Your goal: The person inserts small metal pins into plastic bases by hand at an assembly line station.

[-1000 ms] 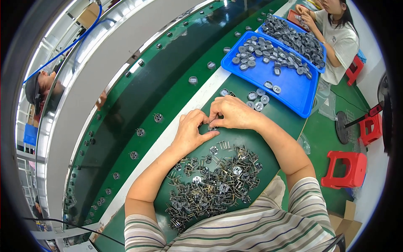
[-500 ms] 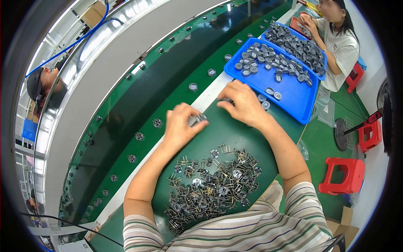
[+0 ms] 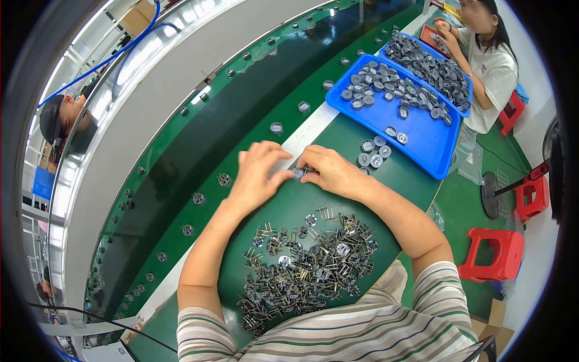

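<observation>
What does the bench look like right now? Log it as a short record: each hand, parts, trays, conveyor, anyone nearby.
Left hand: thumb and fingers apart, no part visible in its grip
Right hand: pinching a small grey part, partly hidden by the fingers
Pronged parts: heaped on the green table between the forearms
Round grey parts: a group on the table, beside the near blue tray
Near blue tray: holds more round parts
Far blue tray: heaped with grey parts
Conveyor: small parts spaced along it
Co-worker: upper right

V. bright w/ glare on belt [image 3: 202, 130] — edges bend
</observation>
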Tool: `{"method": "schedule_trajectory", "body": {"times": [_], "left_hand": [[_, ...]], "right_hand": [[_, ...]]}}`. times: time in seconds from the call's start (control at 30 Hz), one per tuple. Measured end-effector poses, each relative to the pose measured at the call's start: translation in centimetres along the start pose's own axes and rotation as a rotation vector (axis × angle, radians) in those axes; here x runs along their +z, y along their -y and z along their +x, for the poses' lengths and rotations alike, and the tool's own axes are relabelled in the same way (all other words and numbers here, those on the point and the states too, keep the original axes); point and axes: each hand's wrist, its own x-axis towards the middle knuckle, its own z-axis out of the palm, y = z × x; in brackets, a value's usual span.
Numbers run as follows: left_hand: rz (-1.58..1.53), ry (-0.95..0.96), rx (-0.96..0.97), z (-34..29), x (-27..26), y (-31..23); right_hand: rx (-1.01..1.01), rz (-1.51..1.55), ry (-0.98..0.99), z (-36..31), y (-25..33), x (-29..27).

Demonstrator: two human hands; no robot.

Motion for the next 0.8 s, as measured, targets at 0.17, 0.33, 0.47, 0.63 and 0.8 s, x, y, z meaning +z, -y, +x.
{"method": "schedule_trajectory", "body": {"times": [0.17,0.33,0.47,0.63,0.8], "left_hand": [[-0.345,0.122,-0.197,-0.5,2.3,-1.0],[-0.370,0.099,-0.105,-0.3,2.6,-1.0],[-0.344,0.151,-0.102,-0.2,2.1,-1.5],[-0.412,0.219,-0.026,0.0,1.6,-0.9],[-0.247,0.250,0.132,-0.2,0.5,-0.5]], "right_hand": [[0.100,0.163,0.011,0.2,0.2,-0.6],[0.213,0.129,0.043,0.3,0.8,-1.9],[0.308,0.157,0.067,0.3,1.0,-2.0],[0.224,-0.039,-0.033,0.0,-1.1,-3.7],[-0.033,-0.367,-0.092,-0.3,-0.2,-5.6]]}}
